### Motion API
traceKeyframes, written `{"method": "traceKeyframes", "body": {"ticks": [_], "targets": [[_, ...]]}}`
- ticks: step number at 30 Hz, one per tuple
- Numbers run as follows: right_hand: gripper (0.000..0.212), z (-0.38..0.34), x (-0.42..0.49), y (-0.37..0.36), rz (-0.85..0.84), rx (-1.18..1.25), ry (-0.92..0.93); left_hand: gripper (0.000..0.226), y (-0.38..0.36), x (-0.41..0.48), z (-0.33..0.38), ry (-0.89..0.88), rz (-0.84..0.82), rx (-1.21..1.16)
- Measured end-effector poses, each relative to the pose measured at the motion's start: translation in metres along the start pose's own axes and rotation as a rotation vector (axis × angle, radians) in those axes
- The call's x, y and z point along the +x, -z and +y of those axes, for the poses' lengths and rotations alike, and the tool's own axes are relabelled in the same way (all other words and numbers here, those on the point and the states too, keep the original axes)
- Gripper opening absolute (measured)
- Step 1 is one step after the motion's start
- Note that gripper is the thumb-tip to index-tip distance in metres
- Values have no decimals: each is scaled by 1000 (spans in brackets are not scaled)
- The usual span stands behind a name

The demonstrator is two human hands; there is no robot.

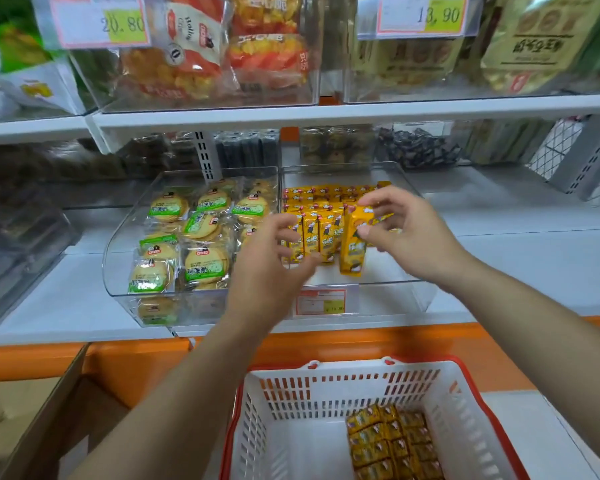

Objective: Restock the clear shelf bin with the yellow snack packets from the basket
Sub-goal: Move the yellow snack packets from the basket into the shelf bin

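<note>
Currently in hand: seating one more yellow cartoon-printed snack packet [355, 242] at the right end of the front standing row.
Right hand [413, 233]: pinches that packet by its upper end between thumb and fingertips; holds it upright with a slight tilt, lower end down near the bin floor.
Left hand [274, 268]: fingers spread and loosely bent, gripping nothing; seemingly resting against the faces of the front row, contact too blurred for certainty.
Clear plastic shelf bin [395, 299]: right-hand one of two on the white shelf, small price label [321, 301] on its front wall; upright rows of stocked yellow packets [321, 216] across the back and left.
White slotted basket with red rim [326, 372]: below the shelf edge, close to the body; remaining yellow packets [392, 445] packed flat against its right side.
Neighbouring clear bin of round green-labelled biscuits [118, 254]: just beside the target bin, on its left.
Progress: judged partway, with a good batch yet to move.
Risk, toppling: front row likely to fall forward domino-style on lifting the left hand too soon.
Risk, leaning: tilted packet apt to slide flat on release without support from its neighbour.
Risk, crushing: thin wrappers prone to creasing under a hard squeeze or a forced fit.
</note>
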State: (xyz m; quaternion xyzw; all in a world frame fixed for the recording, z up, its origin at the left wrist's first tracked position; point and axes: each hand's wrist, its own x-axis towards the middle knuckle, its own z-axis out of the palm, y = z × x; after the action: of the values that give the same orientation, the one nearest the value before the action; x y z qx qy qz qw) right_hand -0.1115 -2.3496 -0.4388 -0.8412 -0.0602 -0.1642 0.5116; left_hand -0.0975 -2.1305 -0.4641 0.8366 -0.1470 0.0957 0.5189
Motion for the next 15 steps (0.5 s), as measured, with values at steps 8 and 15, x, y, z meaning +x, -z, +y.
{"method": "traceKeyframes", "body": {"ticks": [8,15], "targets": [[29,63,68,-19,113,-285,-124,78,11,7,-31,208,-204,392],[27,89,89,-43,16,-463,-166,80,12,5,-31,171,-241,449]]}}
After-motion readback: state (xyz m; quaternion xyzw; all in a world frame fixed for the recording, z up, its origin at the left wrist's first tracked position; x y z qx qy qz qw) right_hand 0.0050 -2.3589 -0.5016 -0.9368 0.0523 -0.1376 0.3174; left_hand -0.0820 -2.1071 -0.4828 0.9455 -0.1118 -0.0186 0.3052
